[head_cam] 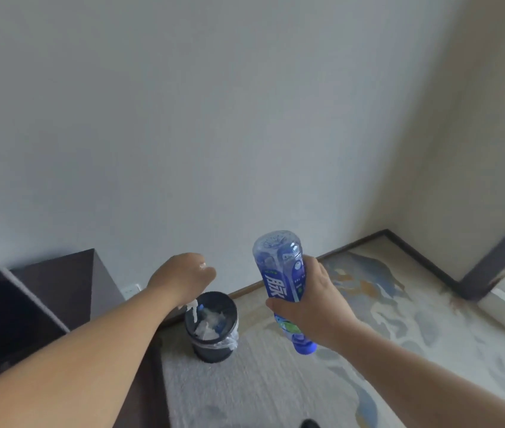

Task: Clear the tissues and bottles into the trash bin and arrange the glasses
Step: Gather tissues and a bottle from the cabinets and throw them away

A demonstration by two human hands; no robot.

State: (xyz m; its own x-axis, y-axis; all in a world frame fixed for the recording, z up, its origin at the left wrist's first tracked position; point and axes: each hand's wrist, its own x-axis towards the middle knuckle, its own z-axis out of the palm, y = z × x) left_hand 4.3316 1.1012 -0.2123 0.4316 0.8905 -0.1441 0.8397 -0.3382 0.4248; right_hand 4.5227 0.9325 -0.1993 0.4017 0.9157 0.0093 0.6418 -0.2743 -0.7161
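Grey wall (214, 118) is filling the upper view. Patterned carpet (368, 304) is lying below, with a dark cabinet (60, 282) standing at left. Trash bin (211, 352), dark and lined, is sitting on the carpet beside the cabinet, holding crumpled tissues (206, 327). Right hand (310, 307) is gripping the blue bottle (282, 273) mid-body, cap end pointing down, right of the bin. Left hand (183, 276) is hovering over the bin, fingers curling downward. A tissue strip (192, 308) is hanging beneath it; whether the hand is holding it cannot be told.
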